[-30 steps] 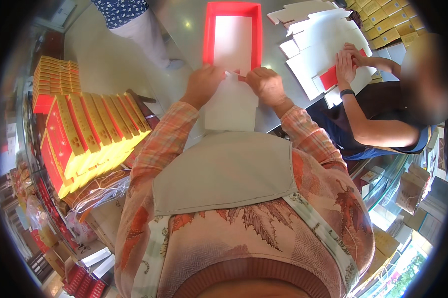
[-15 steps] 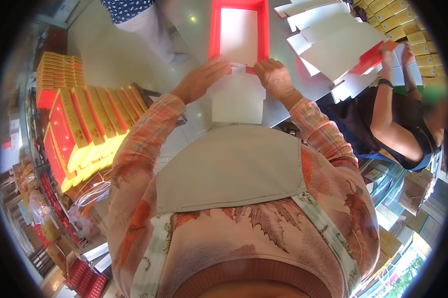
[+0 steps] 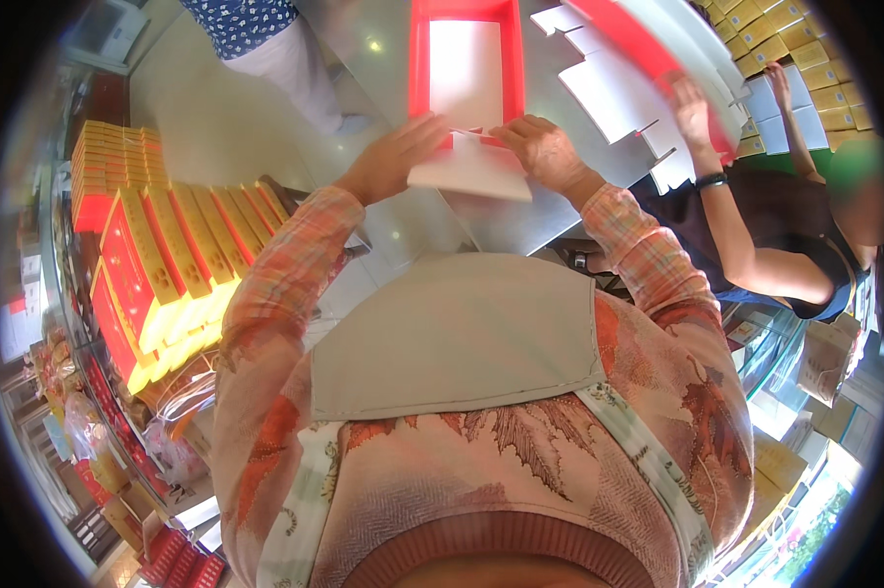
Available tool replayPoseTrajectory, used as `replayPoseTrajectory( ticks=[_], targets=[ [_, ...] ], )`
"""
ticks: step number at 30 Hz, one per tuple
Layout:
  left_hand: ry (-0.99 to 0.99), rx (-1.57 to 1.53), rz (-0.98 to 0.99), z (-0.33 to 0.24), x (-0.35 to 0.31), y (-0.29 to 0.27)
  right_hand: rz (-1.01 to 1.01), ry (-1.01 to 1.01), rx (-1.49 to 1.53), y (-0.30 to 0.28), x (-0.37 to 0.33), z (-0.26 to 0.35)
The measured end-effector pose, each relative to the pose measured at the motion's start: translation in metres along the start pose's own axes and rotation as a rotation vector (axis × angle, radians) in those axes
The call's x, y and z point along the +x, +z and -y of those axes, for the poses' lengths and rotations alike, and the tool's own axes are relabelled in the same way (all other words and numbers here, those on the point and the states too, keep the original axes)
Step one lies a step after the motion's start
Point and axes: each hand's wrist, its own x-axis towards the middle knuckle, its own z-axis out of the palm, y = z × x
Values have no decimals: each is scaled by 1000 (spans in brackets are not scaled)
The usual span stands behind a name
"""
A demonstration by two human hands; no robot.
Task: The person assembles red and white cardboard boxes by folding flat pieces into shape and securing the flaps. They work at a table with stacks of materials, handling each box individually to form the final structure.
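My left hand (image 3: 395, 157) and my right hand (image 3: 543, 149) both grip a flat white card sheet (image 3: 471, 169), one at each side. The sheet lies at the near end of a red open box tray (image 3: 417, 59) with a white inside, which rests on a shiny grey table (image 3: 383, 39). Both hands are closed on the sheet's far corners, close to the tray's near rim.
A co-worker's hand (image 3: 692, 110) at the right lifts a red and white flat carton (image 3: 648, 49) over a pile of white cut cards (image 3: 609, 88). Yellow and red boxes (image 3: 158, 265) stand stacked at my left. Small yellow boxes (image 3: 785, 49) lie far right.
The white sheet has tilted flatter and moved toward the tray's near rim with my hands. The co-worker has raised the red and white carton higher.
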Motion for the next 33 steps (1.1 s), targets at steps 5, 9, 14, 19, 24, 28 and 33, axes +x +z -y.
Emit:
replayPoseTrajectory(
  ticks=[5, 9, 14, 19, 24, 28, 33],
  targets=[
    [-36, -138, -92, 9, 4, 3, 123, 36, 157, -12, -7, -6],
    [-45, -120, -187, 9, 8, 7, 155, -12, 159, -26, -12, -8],
    [-16, -117, -180, 5, 15, -1, 87, -21, 255, -8, -20, -23],
    [3, -147, -167, 5, 12, -6, -10, -4, 275, -6, -14, -21],
    [-169, -135, -90, -17, 7, -16, -66, 137, 227, -13, -12, -7],
    [-272, -137, -33, -21, 4, -15, -79, 197, 260, -16, -11, -2],
    [-363, -61, -322, -16, 16, -7, -76, 330, 346, -16, -3, 0]
  ],
)
